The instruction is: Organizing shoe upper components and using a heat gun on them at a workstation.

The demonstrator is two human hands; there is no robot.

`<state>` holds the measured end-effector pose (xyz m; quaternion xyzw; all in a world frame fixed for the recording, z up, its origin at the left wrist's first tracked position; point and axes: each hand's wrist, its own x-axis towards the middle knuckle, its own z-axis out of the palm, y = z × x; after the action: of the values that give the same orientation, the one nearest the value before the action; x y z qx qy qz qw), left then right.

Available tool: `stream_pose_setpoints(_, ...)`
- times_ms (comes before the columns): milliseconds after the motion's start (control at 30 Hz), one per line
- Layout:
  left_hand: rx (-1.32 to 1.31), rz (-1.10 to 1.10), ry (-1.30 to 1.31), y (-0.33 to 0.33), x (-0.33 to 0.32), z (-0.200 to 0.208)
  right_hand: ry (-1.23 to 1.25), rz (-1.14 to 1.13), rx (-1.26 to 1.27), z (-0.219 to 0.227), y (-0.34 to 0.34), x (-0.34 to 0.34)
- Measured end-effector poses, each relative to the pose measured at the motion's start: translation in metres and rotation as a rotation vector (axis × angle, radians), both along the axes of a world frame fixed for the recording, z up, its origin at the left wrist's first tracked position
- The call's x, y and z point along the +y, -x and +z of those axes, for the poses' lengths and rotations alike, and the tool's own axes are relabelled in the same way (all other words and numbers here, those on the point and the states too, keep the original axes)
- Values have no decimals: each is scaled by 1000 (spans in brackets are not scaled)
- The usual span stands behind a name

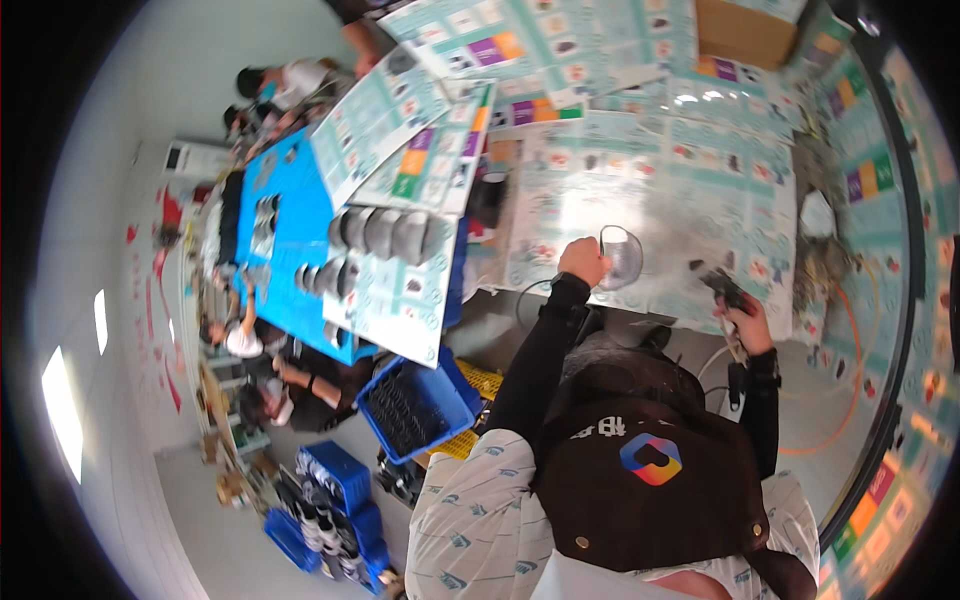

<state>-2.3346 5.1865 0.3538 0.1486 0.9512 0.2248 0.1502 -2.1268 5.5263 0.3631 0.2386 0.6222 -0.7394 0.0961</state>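
Note:
My left hand (585, 262) is closed on the edge of a glossy grey, curved shell-like piece (624, 262) and holds it over the printed sheets on the work surface. To its right, my right hand (750, 326) is wrapped round a dark spray gun (722, 284). The gun's nozzle end faces left toward the grey piece, a short gap away. A hazy grey smear lies over the sheets above the gap. Several similar grey shells (382, 235) stand in rows on a sheet-covered board at the left.
Printed sheets cover the work surface (570, 150) and the right wall (870, 190). An orange hose (857, 360) hangs at the right. Beside my left arm is a blue crate (405, 410) of dark parts. Further left, people work round a blue table (285, 215).

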Motion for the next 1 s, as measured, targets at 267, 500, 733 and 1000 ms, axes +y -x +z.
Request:
stream_pose_setpoints(267, 119, 223, -77, -21, -311, 137, -115, 50, -32, 42, 12, -18)
stream_pose_setpoints(500, 298, 369, 228, 21, -546, 149, -224, -12, -28, 83, 22, -76)
stream_pose_setpoints(733, 333, 386, 294, 92, -657, 99, -284, -29, -22, 110, 28, -149)
stream_pose_setpoints(1000, 449, 435, 284, 126, -690, 49, -337, -36, -49, 122, 26, -188)
